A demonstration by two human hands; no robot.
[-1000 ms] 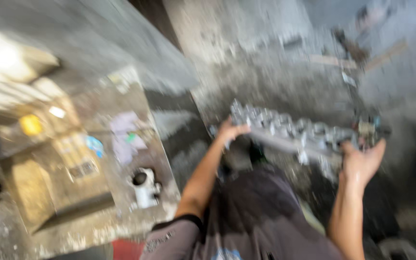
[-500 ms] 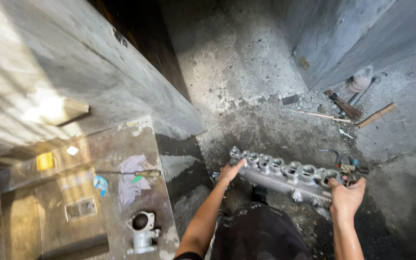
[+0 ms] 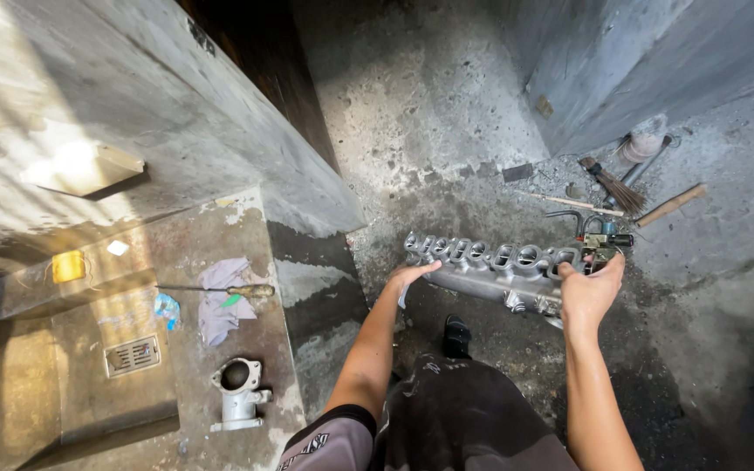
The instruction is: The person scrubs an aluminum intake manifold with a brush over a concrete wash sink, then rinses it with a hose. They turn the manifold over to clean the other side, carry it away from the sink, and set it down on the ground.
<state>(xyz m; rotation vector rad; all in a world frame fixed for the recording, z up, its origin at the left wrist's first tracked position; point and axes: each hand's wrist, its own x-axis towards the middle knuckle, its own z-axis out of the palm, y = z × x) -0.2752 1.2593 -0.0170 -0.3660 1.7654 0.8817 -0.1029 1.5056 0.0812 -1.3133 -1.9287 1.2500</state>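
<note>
Since the earlier frame, both arms have stretched a little further out and the grey metal manifold [image 3: 490, 270] sits slightly higher and nearer the middle of the head view, now sharp rather than blurred. It is a long aluminium casting with a row of round ports along its top, held level above the rough concrete floor [image 3: 447, 113], not resting on it. The left hand [image 3: 412, 276] cups the left end from below with fingers curled under the edge. The right hand [image 3: 588, 292] grips the right end, fingers wrapped around the casting beside a small valve fitting [image 3: 602, 245].

On the raised concrete ledge [image 3: 290, 288] to the left lie a screwdriver [image 3: 220, 290], a crumpled pale cloth [image 3: 218, 301] under it, and a short metal pipe housing [image 3: 239, 394] standing with its round mouth up; what is inside it cannot be told. A shallow recessed basin [image 3: 80, 384] holds only a square drain grate [image 3: 133, 356]. Beyond the manifold, near the wall, lie a small brush [image 3: 614, 187] and a wooden-handled tool [image 3: 672, 205].
</note>
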